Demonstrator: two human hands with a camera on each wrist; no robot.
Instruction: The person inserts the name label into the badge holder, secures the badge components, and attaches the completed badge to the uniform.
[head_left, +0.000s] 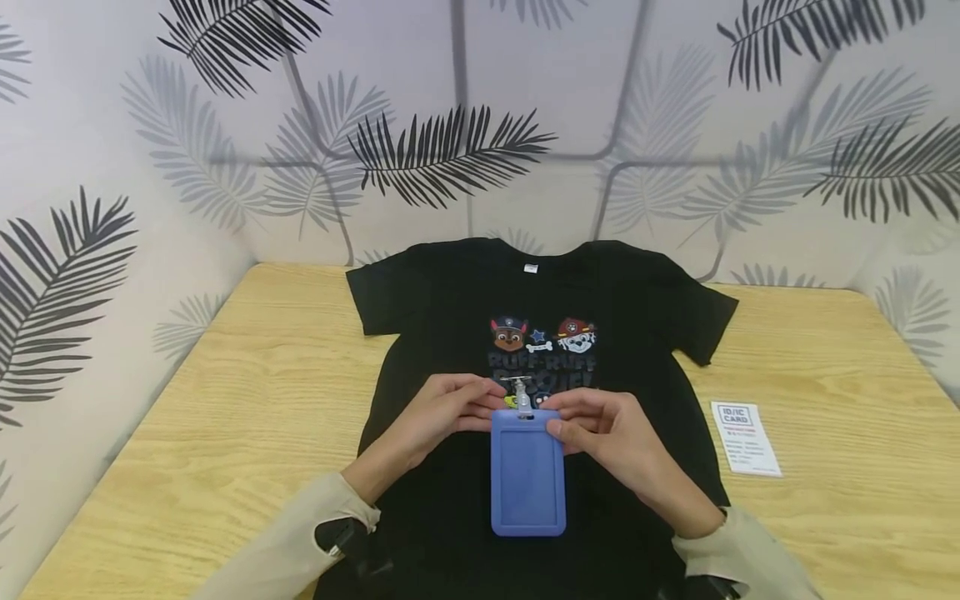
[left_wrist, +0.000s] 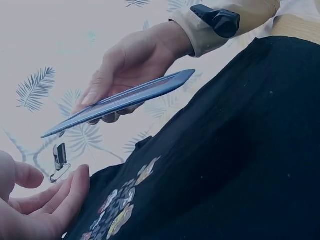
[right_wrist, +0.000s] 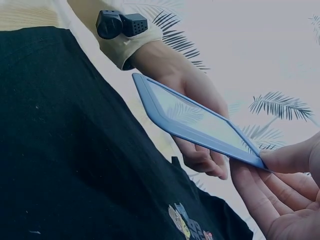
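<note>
A blue badge holder [head_left: 528, 479] with an inset front panel is held above a black T-shirt [head_left: 435, 358]. My right hand [head_left: 603, 429] pinches its upper right corner, thumb on the front and fingers behind, as the right wrist view shows. From its top edge extends a metal clip [head_left: 523, 400] with a safety pin [left_wrist: 61, 174]. My left hand [head_left: 459, 404] is beside the clip with fingers extended. In the left wrist view a gap shows between the left thumb and fingers, with the pin close to the fingertips and ungripped.
The T-shirt lies spread on a wooden table [head_left: 285, 383], its cartoon dog print [head_left: 542, 337] partly behind the hands. A white ID/IC card [head_left: 746, 439] lies right of the shirt. Leaf-patterned fabric [head_left: 510, 200] stands behind the table.
</note>
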